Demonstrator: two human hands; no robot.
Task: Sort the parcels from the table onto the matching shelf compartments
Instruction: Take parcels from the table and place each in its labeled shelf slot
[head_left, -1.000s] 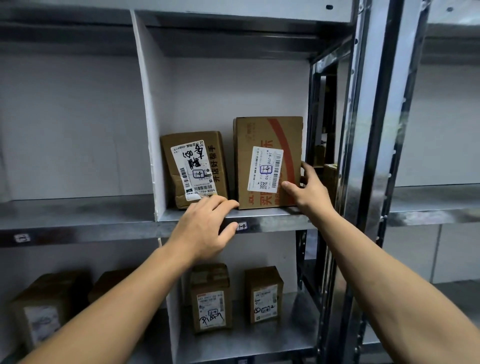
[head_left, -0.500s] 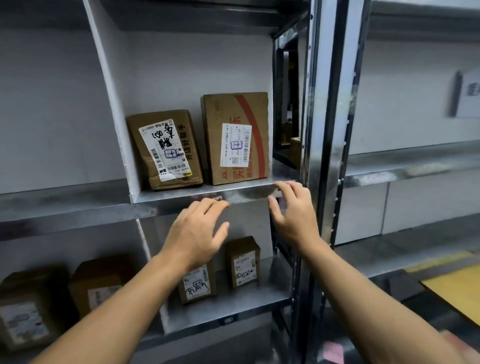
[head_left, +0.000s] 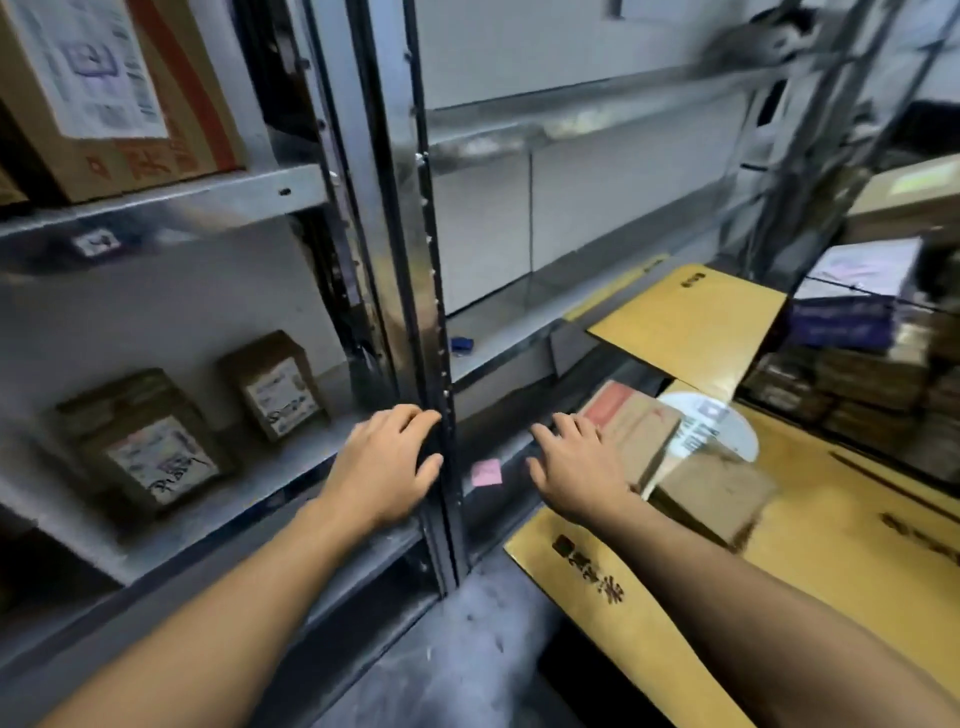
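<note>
My left hand hovers with relaxed fingers in front of the metal shelf upright, holding nothing. My right hand reaches, fingers spread, toward brown cardboard parcels lying on the yellow table; whether it touches them I cannot tell. A second parcel lies just right of it. On the upper shelf at top left stands a labelled box with red print. Two small labelled parcels stand in the lower left compartment.
A yellow flap stands up behind the table parcels, with a round white label beneath it. Stacked boxes fill the right side. A pink note and a small blue object lie on the lower shelves to the right.
My view has swung down and to the right, from the upper shelf to the table. Both hands have left the shelf edge and dropped lower, the right one moving toward the table parcels.
</note>
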